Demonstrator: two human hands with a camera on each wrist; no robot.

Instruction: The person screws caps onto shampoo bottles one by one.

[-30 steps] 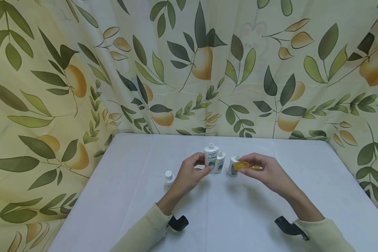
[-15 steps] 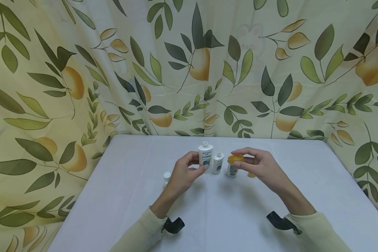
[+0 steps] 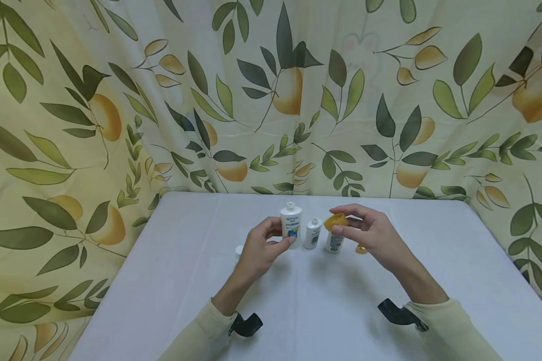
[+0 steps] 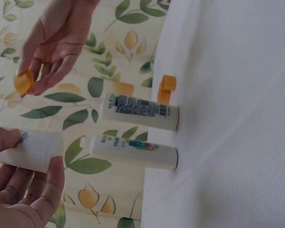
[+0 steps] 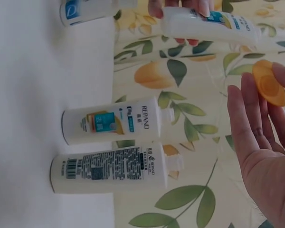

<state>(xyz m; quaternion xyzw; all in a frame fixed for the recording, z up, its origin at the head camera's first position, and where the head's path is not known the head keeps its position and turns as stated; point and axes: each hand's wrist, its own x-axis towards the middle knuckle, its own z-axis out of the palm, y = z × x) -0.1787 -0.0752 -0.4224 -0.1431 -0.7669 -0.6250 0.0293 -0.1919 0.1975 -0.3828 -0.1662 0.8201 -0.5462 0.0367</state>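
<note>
My left hand [image 3: 263,248] grips a white pump-less bottle [image 3: 291,218] by its lower part, upright and lifted, its bare neck on top. Thumb and fingers of my right hand [image 3: 374,233] pinch an orange cap [image 3: 335,221], tilted so that its hollow side shows. The cap overlaps the top of a standing white bottle [image 3: 334,243] in the head view; the left wrist view shows it well apart from that bottle. Between the hands stands another uncapped white bottle [image 3: 313,233], its label facing forward [image 5: 104,121].
A second orange cap [image 4: 167,89] lies on the white-covered table [image 3: 307,311], right of the standing bottles. A white-capped bottle [image 3: 239,250] is mostly hidden behind my left hand. A leaf-and-fruit patterned curtain [image 3: 262,100] hangs behind the table.
My left hand has shifted slightly left with its bottle, away from the standing ones. My right hand has raised the orange cap and tipped it from flat to tilted.
</note>
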